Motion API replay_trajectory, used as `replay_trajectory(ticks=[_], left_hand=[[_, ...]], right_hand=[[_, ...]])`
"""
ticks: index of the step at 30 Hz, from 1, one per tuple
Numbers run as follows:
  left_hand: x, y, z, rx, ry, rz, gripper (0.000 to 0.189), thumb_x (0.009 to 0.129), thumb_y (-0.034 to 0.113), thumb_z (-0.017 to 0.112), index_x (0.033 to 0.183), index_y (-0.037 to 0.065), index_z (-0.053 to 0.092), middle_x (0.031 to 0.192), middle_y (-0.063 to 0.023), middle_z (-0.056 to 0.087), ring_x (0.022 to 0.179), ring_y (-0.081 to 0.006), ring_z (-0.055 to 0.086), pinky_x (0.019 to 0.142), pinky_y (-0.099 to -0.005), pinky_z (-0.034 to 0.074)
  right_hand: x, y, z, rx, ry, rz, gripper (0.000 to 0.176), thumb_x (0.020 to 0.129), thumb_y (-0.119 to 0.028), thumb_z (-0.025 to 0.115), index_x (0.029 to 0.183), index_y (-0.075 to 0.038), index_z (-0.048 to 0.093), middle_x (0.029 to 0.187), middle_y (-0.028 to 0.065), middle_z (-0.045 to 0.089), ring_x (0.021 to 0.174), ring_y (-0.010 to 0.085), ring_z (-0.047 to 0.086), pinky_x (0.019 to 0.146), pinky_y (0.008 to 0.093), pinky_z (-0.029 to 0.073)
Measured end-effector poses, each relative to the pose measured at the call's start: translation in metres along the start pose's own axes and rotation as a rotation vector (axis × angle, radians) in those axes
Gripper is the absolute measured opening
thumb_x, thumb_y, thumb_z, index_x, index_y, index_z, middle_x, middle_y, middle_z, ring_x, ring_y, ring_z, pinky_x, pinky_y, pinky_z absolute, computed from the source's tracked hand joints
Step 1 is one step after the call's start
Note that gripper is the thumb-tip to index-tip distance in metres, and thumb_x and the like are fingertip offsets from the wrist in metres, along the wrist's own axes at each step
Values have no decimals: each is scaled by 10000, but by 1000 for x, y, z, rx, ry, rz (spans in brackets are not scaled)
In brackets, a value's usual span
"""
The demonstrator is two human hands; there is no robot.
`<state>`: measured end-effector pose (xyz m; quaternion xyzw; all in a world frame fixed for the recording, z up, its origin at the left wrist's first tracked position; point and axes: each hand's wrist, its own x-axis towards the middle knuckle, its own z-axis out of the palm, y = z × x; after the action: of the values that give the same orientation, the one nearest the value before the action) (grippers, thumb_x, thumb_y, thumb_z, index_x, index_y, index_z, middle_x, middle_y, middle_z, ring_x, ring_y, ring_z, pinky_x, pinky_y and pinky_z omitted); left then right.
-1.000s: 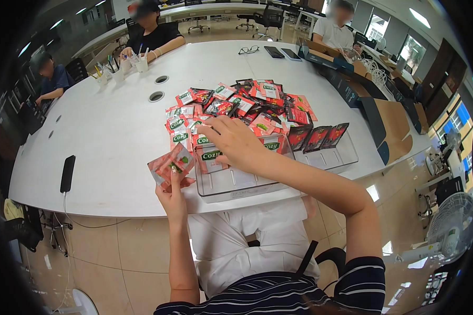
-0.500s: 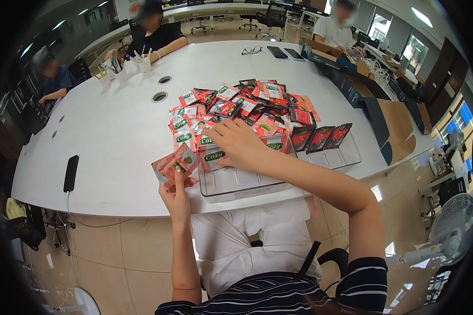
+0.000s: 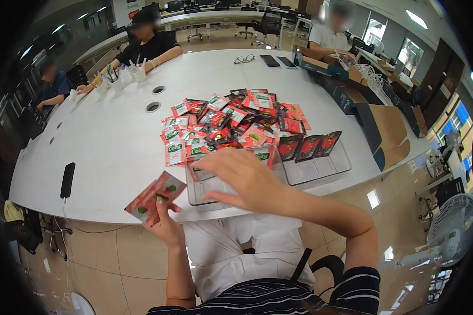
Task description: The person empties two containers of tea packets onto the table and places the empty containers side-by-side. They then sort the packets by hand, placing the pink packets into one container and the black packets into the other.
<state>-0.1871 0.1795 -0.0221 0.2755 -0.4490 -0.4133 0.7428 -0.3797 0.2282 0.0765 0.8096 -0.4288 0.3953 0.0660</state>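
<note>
My left hand is closed on a few pink-and-grey sachets, fanned out near the table's front edge. Over a clear plastic bin hovers my right hand, fingers apart and holding nothing. Pink Cozy sachets stand along the bin's back, though my hand hides part of its inside. To its right, another clear bin holds black-and-red sachets standing upright. Behind both bins lies a loose pile of pink and black sachets.
Open cardboard boxes line the table's right side. Glasses and two phones lie at the back. A black phone on a cable is at the left, with cups of pens farther back. Several people sit around the table.
My right hand has lifted off the sachet it was touching in the bin, and its fingers have spread. My left hand has moved left and down with its sachets.
</note>
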Motion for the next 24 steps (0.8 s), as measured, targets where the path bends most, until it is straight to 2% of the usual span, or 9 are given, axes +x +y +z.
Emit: replay_trajectory(ticks=[1, 6, 9, 12, 14, 17, 20, 23, 24], left_hand=[[-6, 11, 4, 1, -75, -2, 235, 936, 122, 576, 1083, -61, 566, 887, -104, 649, 636, -122, 567, 476, -241, 417], [-34, 23, 14, 28, -323, -4, 247, 928, 102, 574, 1090, -84, 550, 864, -136, 653, 603, -163, 612, 436, -243, 450], [-41, 23, 22, -6, -359, -50, 324, 977, 205, 511, 1056, -104, 568, 830, -167, 658, 591, -177, 620, 468, -263, 481], [-47, 23, 22, 3, -382, -135, 474, 1006, 322, 443, 1113, -127, 551, 897, -201, 668, 607, -192, 640, 519, -272, 517], [-53, 17, 25, 7, -361, -192, 533, 1017, 370, 399, 1177, -126, 510, 944, -206, 665, 624, -201, 649, 528, -266, 515], [-63, 9, 15, -100, -445, -286, 473, 1029, 359, 363, 1159, -62, 532, 978, -179, 663, 812, -222, 661, 706, -335, 531], [-79, 9, 23, -222, -470, -218, 508, 1027, 362, 351, 1326, -45, 410, 1253, -173, 556, 1087, -240, 594, 904, -378, 486], [-83, 13, 22, -221, -611, -259, 551, 1027, 363, 330, 1417, -24, 288, 1402, -149, 422, 1259, -245, 473, 1032, -411, 395], [-85, 15, 27, -248, -526, -285, 563, 1026, 368, 321, 1430, -20, 272, 1371, -150, 458, 1223, -248, 504, 996, -401, 436]], right_hand=[[-1, -8, -2, 37, 17, -1, 519, 781, -278, 735, 1225, -82, 554, 1142, 101, 594, 1064, 283, 555, 921, 402, 432], [-16, -21, -10, 192, 43, 100, 264, 772, -153, 734, 989, -67, 611, 866, 55, 619, 785, 224, 602, 684, 330, 467], [-28, -19, -21, 222, 4, 126, 256, 747, -62, 736, 958, -52, 592, 869, 60, 628, 780, 229, 615, 678, 321, 485], [-37, -20, -31, 287, 218, 96, 265, 705, 22, 738, 911, -41, 584, 913, 75, 655, 804, 231, 639, 684, 314, 509], [-44, -21, -41, 267, 267, 74, 270, 681, 53, 741, 883, -38, 588, 967, 103, 665, 835, 230, 650, 702, 311, 520], [-56, -19, -48, 69, 266, -44, 278, 654, -10, 753, 896, -46, 621, 1072, 135, 668, 937, 246, 651, 750, 313, 528], [-65, -22, -43, -176, 202, -182, 257, 666, -114, 727, 909, -70, 657, 1150, 103, 653, 1062, 279, 615, 832, 346, 515], [-70, -24, -39, -242, 161, -220, 232, 692, -116, 720, 918, -82, 679, 1196, 99, 633, 1094, 280, 599, 867, 369, 501], [-72, -23, -39, -218, 151, -201, 246, 697, -119, 722, 938, -88, 683, 1208, 100, 627, 1101, 282, 595, 871, 371, 498]])
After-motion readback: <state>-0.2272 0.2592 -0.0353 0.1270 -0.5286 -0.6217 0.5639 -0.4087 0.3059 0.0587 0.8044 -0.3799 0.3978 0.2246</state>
